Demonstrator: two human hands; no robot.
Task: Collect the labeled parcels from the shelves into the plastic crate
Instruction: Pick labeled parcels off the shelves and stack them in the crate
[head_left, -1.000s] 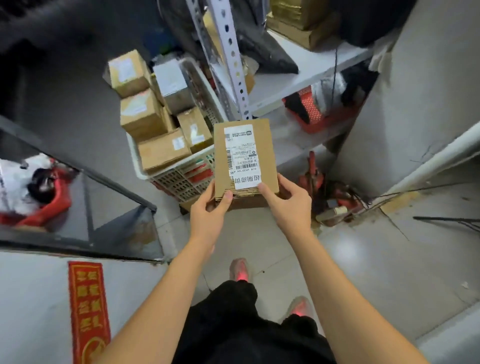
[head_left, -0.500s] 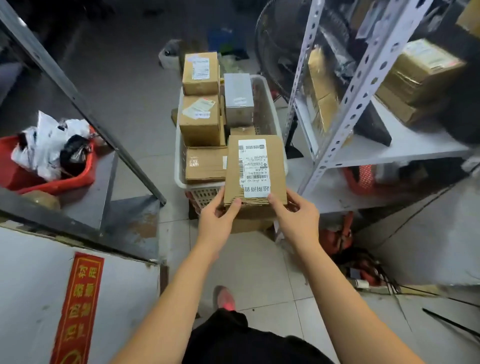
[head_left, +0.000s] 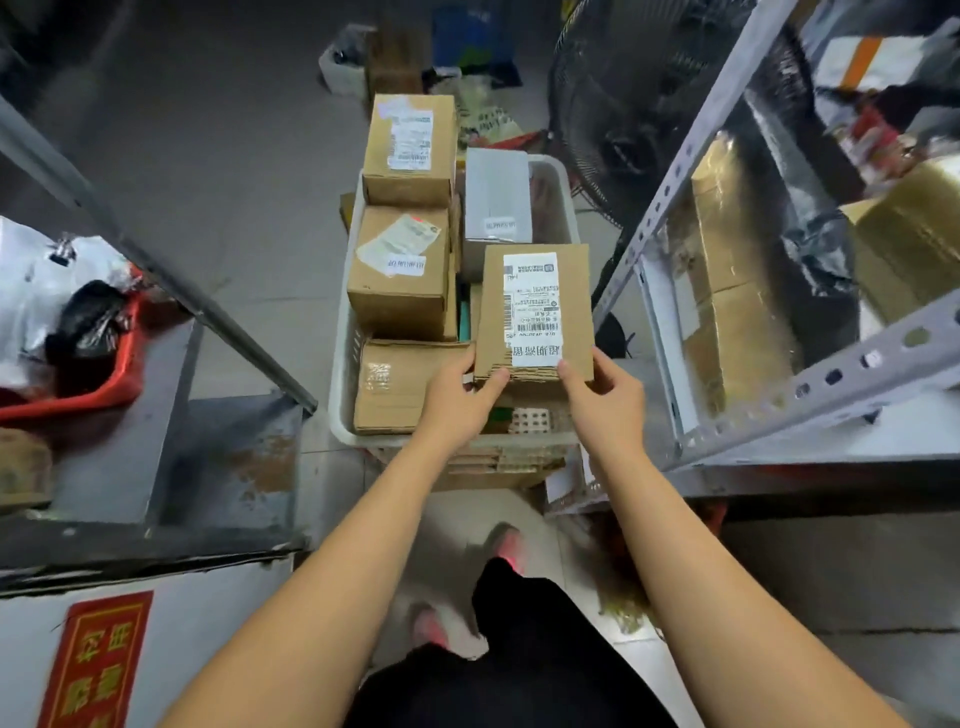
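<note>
I hold a flat brown cardboard parcel (head_left: 571, 306) with a white shipping label over the right side of the white plastic crate (head_left: 342, 374). My left hand (head_left: 460, 397) grips its near left corner and my right hand (head_left: 605, 397) grips its near right corner. The crate stands on the floor and holds several labeled cardboard boxes, among them a tall box (head_left: 409, 150) at the back, one (head_left: 400, 270) in the middle, a flat one (head_left: 400, 387) at the front, and a grey box (head_left: 496, 197).
A metal shelf rack (head_left: 727, 104) with taped brown parcels (head_left: 727, 270) stands to the right. A black fan (head_left: 623, 114) sits behind the crate. At the left, a grey metal frame (head_left: 156, 270) and a red basket (head_left: 98, 374) with bags. More boxes lie on the floor beyond.
I have stepped closer to the crate, and both hands have carried the parcel forward so that it now hovers over the crate's right side.
</note>
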